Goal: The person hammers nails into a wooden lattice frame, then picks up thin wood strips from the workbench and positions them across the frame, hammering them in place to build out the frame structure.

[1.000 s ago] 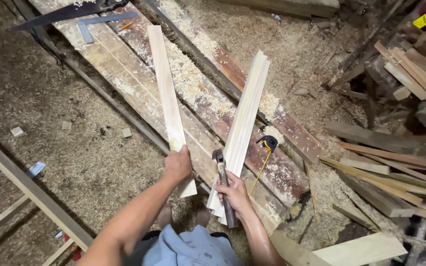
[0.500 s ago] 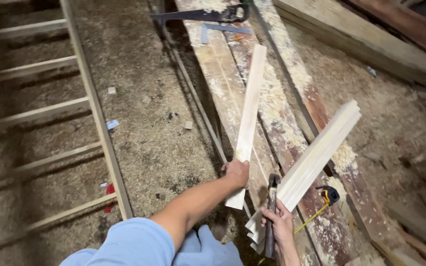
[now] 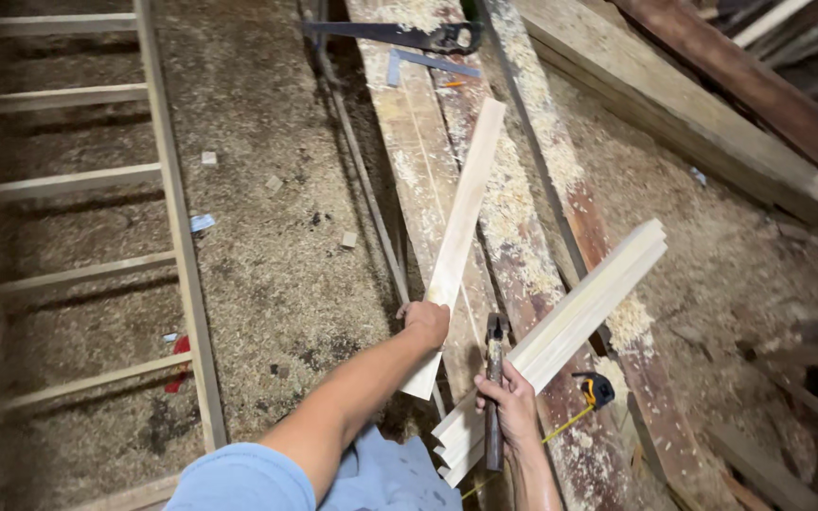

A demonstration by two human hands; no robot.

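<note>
Single slat: a pale, planed wooden slat [image 3: 461,227] is gripped near its lower end by the left hand [image 3: 425,322]; it is held tilted, its far end raised over the long planks [image 3: 418,142].
Slat look: a clean, light face and straight edges are shown, with square-cut ends; it is much paler than the stained wood beneath it.
Slat bundle: several matching pale slats [image 3: 579,317] are clasped together by the right hand [image 3: 513,407], fanned slightly at the near end and angled up to the right.
Hammer: a hammer [image 3: 494,397] is clenched in the same right hand against the bundle, its head pointing up and its handle running down past the wrist.
Planks: worn, reddish boards are laid lengthwise, and sawdust is heaped along them.
Left edge: a wooden ladder-like frame [image 3: 177,237] is laid flat, with a broad strip of sawdust-covered floor [image 3: 267,237] left open between it and the planks.
Right edge: heavy beams [image 3: 674,104] are stacked diagonally; room is narrower there.
Far end: a handsaw [image 3: 400,36] is rested across the planks.
Near right: a yellow tape measure [image 3: 598,388] is seen just beside the bundle.
</note>
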